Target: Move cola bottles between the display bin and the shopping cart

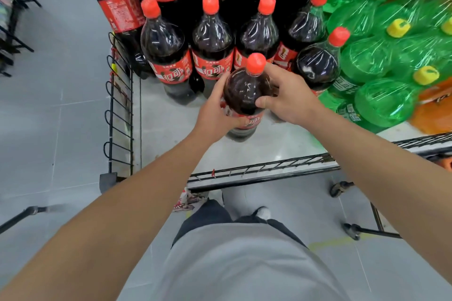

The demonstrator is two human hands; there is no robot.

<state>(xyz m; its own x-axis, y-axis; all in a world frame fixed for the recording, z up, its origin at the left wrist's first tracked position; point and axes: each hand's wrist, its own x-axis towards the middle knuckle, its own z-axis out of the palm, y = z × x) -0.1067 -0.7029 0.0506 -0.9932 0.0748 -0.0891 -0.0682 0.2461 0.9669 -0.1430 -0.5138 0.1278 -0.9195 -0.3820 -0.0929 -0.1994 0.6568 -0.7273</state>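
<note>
A: What is held at the centre of the frame?

B: A cola bottle (245,95) with a red cap is gripped from both sides. The left hand (216,111) is wrapped round its left flank, with the thumb laid across the red label low on the bottle. The right hand (289,95) is curled round the right shoulder, its thumb pressed on the dark front and a finger raised just beside the cap.

A: Where is the bottle placed?

B: It is held upright over the pale floor of the display bin (269,151), near the front rail. Whether the base is touching that floor cannot be told.

A: What is seen behind it?

B: A row of cola bottles (211,39) is ranged across the upper middle of the frame, all red-capped and upright, with a further tier stacked above them along the top edge. One more cola bottle is set just right of the held one, beside the right hand.

A: And to the right?

B: Green bottles (381,56) with yellow caps are packed into the upper right, and orange packaging (433,110) is glimpsed at the right edge below them.

A: What bounds the bin?

B: Black wire rails are seen along its left side and its front. Grey floor tiles (53,105) are spread to the left, a dark rack (12,19) is seen in the upper left corner, and wheeled metal legs (352,230) are visible at lower right.
</note>
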